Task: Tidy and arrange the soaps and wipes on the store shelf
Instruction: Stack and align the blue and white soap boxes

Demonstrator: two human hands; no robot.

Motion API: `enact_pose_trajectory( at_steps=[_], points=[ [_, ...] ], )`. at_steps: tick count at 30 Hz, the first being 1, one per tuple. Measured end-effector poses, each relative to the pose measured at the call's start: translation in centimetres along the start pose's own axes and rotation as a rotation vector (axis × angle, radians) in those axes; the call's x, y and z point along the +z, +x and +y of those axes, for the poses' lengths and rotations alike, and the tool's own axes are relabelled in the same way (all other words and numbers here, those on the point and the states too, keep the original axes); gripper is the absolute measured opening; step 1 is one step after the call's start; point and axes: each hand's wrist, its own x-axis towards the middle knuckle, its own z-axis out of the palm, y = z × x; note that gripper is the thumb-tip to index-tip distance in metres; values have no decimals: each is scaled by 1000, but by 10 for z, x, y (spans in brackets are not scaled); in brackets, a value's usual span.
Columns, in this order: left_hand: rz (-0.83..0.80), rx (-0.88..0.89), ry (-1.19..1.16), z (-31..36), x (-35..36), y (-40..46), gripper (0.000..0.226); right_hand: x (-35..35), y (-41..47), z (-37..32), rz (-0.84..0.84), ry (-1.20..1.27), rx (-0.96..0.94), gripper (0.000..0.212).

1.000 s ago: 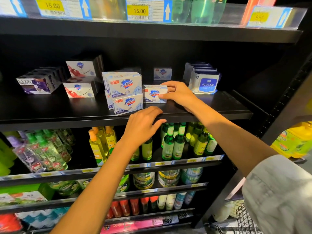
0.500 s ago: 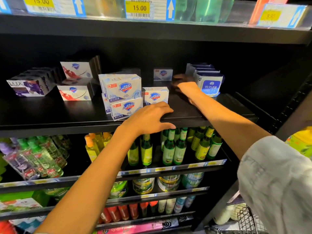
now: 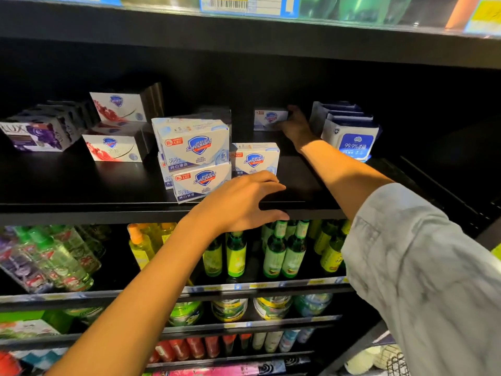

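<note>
Tidy roughly half done: right hand (image 3: pixel 296 128) at lone rear soap box (image 3: pixel 269 119), grip unclear in shadow; left hand (image 3: pixel 241 206) released on shelf (image 3: pixel 81 210) edge; front Safeguard stack (image 3: pixel 193 156) skewed, wipes (image 3: pixel 349 137) upright.

green glass bottles (image 3: pixel 284 253), yellow spray bottles (image 3: pixel 141 245), clear spray bottles (image 3: pixel 59 261), round tins (image 3: pixel 272 308), price tags (image 3: pixel 249 4)
</note>
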Motion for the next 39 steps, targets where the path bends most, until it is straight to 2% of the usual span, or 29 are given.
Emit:
enact_pose_trajectory(
  at_steps=[2,7,13,18,24,27,32,35,39],
  points=[
    [-5,-10,3,1,0,0,70,2,8,2,10,12,14,81],
    [-12,-22,14,5,-3,1,69,-2,18,0,12,-23,19,64],
    [-16,-27,-4,6,-4,0,69,5,23,6,24,-58,25,66],
    [-35,-53,-30,8,-5,1,69,3,17,7,38,-68,37,48],
    [-30,-60,-37,7,-4,2,69,-5,-9,-2,112,-110,3,44],
    [-31,-66,-54,7,-3,2,69,-17,-32,-13,163,-205,21,52],
    [-47,-120,-95,7,-4,4,76,-44,-87,-7,174,145,-13,43],
    [-40,-128,-129,9,-5,4,76,-55,-113,-3,248,196,-69,38],
    [-62,-148,-182,14,-8,4,73,-78,-139,4,243,342,-83,28]
  ],
)
